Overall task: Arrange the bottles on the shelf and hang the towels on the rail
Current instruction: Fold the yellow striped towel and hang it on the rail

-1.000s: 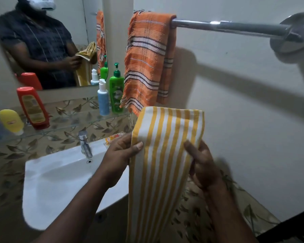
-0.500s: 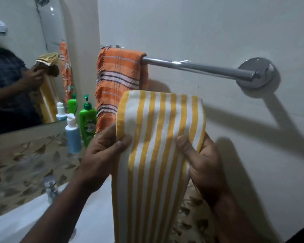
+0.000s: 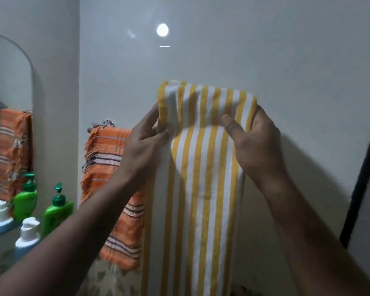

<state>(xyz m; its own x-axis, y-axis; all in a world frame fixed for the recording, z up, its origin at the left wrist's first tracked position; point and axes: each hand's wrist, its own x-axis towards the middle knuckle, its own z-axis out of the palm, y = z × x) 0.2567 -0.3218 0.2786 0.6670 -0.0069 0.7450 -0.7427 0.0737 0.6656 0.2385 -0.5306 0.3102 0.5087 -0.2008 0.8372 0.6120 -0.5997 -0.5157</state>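
Head view: the yellow-and-white striped cloth towel [image 3: 205, 167] is held up before the wall, just right of the hanging orange striped towel [image 3: 107, 159]. Its folded top is pinched at either corner by the fingers [image 3: 153, 118] of the left hand [image 3: 143, 146] and right hand [image 3: 254, 142]. The rail is hidden. The fold is best kept level and draped evenly, clear of the orange one.

Person, own-view, left hand [image 3: 145, 144] and right hand [image 3: 259, 146] bare, left forearm [image 3: 73, 231] and right forearm [image 3: 308, 231] unclothed to the frame's lower edge
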